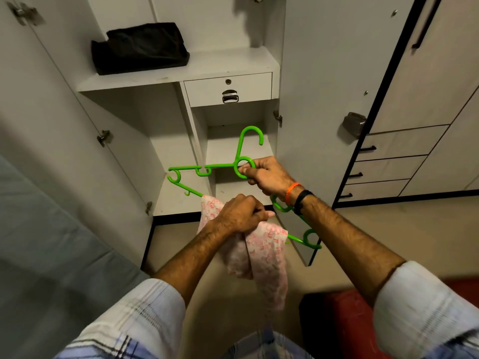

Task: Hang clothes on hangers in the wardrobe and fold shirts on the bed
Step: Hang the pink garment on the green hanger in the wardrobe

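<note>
An open white wardrobe (178,73) fills the wall ahead, its doors swung wide to either side, with a beige floor (375,229) below and a bank of dark-handled drawers (388,161) to the right. On the wardrobe's upper shelf, toward its left end, lies a folded black cloth (140,47); just under the shelf's right end sits a small locked drawer (228,89) with a metal pull. The compartments below hold nothing I can make out. At the left edge a grey bed (39,242) is cut off and blurred. At the bottom right something red (344,322) pokes in, too cropped to identify. No writing or label is readable anywhere.

In front of the lower compartments, the person's right hand (269,174) grips a green plastic hanger (204,168) at the ring below its hook, fingers curled round it; the hanger's right shoulder passes behind that wrist, which wears an orange band (291,191) and a black band (302,200). The left hand (243,212) is clenched on a pink-patterned white garment (264,255) draped over the hanger's bottom bar, the cloth hanging toward the floor. How much of the bar the cloth covers is hidden by the hand. Rolled plaid sleeves (145,307) frame the bottom corners.
</note>
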### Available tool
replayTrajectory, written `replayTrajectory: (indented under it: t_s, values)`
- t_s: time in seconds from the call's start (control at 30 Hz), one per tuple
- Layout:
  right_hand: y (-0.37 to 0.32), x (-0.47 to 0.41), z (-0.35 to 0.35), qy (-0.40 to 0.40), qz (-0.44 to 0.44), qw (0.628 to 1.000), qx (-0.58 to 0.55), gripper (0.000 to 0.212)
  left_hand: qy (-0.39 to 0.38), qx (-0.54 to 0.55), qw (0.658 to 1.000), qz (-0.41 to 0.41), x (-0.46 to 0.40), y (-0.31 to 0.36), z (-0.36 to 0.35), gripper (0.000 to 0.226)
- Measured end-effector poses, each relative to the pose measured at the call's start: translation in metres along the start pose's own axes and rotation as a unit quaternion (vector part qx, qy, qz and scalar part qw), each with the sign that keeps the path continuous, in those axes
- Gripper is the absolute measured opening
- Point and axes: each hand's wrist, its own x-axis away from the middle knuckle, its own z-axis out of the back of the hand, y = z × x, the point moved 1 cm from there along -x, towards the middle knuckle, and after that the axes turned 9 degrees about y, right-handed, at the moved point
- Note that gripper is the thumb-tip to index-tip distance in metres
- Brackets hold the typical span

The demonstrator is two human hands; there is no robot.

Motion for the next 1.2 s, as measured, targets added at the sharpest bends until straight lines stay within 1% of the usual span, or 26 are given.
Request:
replayTrajectory:
  t_s: [0.07,0.13,0.27,0.3,0.37,0.47,0.57,0.6,0.67,0.73,0.77,0.8,0.83,0.87,0.9,0.97,1.07,1.13,1.2]
  values:
    - [0.001,-0.001,0.003,0.003,-0.002,1.000,0.001,0.021,0.017,-0.003,1.000,-0.024,0.004,-0.010,0.007,0.041]
    - [0.002,-0.003,0.006,0.007,-0.003,1.000,0.002,0.020,0.048,-0.032,0.997,-0.044,0.007,-0.022,0.015,0.044]
    - [0.000,-0.005,0.011,0.002,0.001,1.000,0.013,0.021,0.094,-0.051,0.993,-0.046,0.012,-0.046,0.036,0.062]
    - [0.000,-0.005,0.013,-0.002,0.001,1.000,0.014,0.021,0.094,-0.054,0.993,-0.040,0.013,-0.050,0.040,0.061]
    - [-0.002,-0.005,0.014,-0.014,0.003,1.000,0.011,0.022,0.089,-0.055,0.994,-0.028,0.017,-0.060,0.047,0.045]
    - [-0.004,-0.004,0.014,-0.032,0.009,0.999,0.014,0.023,0.107,-0.034,0.993,-0.021,0.021,-0.072,0.052,0.027]
    - [-0.005,-0.004,0.013,-0.044,0.011,0.999,0.015,0.026,0.142,-0.004,0.990,-0.014,0.023,-0.073,0.052,0.016]
    - [-0.004,-0.004,0.013,-0.048,0.008,0.999,0.016,0.027,0.163,0.007,0.987,-0.009,0.022,-0.073,0.052,0.013]
    - [-0.003,-0.003,0.014,-0.056,-0.002,0.998,0.017,0.024,0.232,0.020,0.973,-0.006,0.021,-0.071,0.054,0.007]
    - [-0.001,-0.003,0.016,-0.062,-0.014,0.998,-0.004,0.021,0.296,-0.010,0.954,-0.040,0.020,-0.068,0.055,0.009]
    - [0.001,-0.003,0.018,-0.064,-0.020,0.998,-0.024,0.021,0.308,-0.049,0.948,-0.061,0.019,-0.066,0.055,0.012]
    - [0.002,-0.003,0.020,-0.064,-0.024,0.997,-0.040,0.021,0.305,-0.096,0.945,-0.073,0.017,-0.065,0.055,0.014]
    - [0.003,-0.004,0.022,-0.064,-0.027,0.996,-0.047,0.022,0.283,-0.141,0.946,-0.069,0.016,-0.063,0.054,0.014]
    - [0.004,-0.005,0.023,-0.063,-0.027,0.997,-0.045,0.023,0.256,-0.173,0.950,-0.050,0.014,-0.060,0.053,0.016]
    - [0.004,-0.005,0.023,-0.062,-0.025,0.997,-0.039,0.022,0.234,-0.183,0.955,-0.028,0.013,-0.058,0.051,0.022]
    - [0.006,-0.004,0.023,-0.059,-0.020,0.998,-0.022,0.021,0.195,-0.142,0.970,-0.012,0.011,-0.055,0.045,0.030]
    - [0.008,-0.003,0.022,-0.055,-0.022,0.998,-0.009,0.017,0.110,-0.043,0.991,-0.056,0.010,-0.045,0.036,0.016]
    - [0.008,-0.003,0.022,-0.054,-0.021,0.998,-0.008,0.017,0.060,0.003,0.995,-0.082,0.011,-0.034,0.029,0.017]
    - [0.008,-0.004,0.022,-0.050,-0.019,0.999,-0.008,0.017,0.042,0.045,0.994,-0.091,0.010,-0.027,0.023,0.017]
